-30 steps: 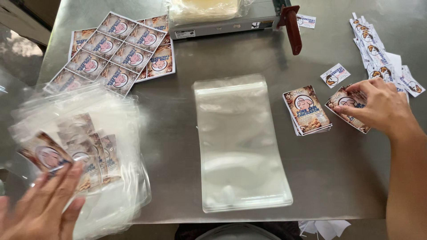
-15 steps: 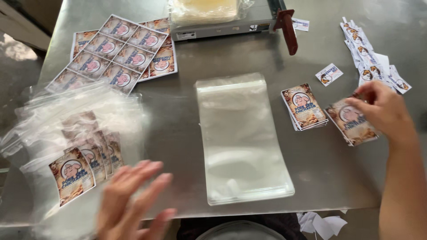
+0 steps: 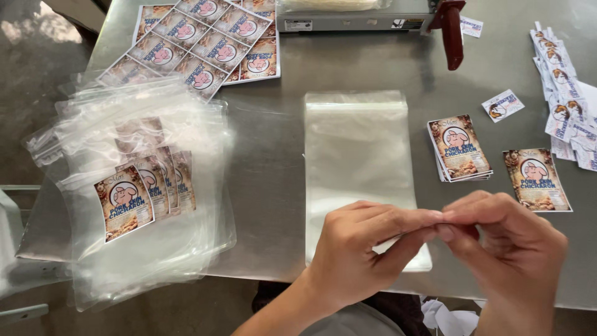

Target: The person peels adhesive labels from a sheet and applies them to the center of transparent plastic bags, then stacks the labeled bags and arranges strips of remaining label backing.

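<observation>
Both hands meet low in the view, over the near end of the clear bag (image 3: 357, 162) that lies flat in the middle of the steel table (image 3: 273, 137). Left hand (image 3: 364, 252) and right hand (image 3: 507, 242) press fingertip to fingertip, thumbs and forefingers pinched narrow on something thin between them — what it is cannot be told, though it sits right at the bag's near edge. Just right of the bag lies a small stack of labels (image 3: 460, 149), and beside that a single label (image 3: 537, 179), both face up and apart from the hands. Far left, a loose pile of labelled bags (image 3: 140, 193) overhangs the table edge. Uncut label sheets (image 3: 205, 40) lie at the far left corner — a sealer (image 3: 367, 15) with a red handle (image 3: 452, 28) stands along the far edge.
</observation>
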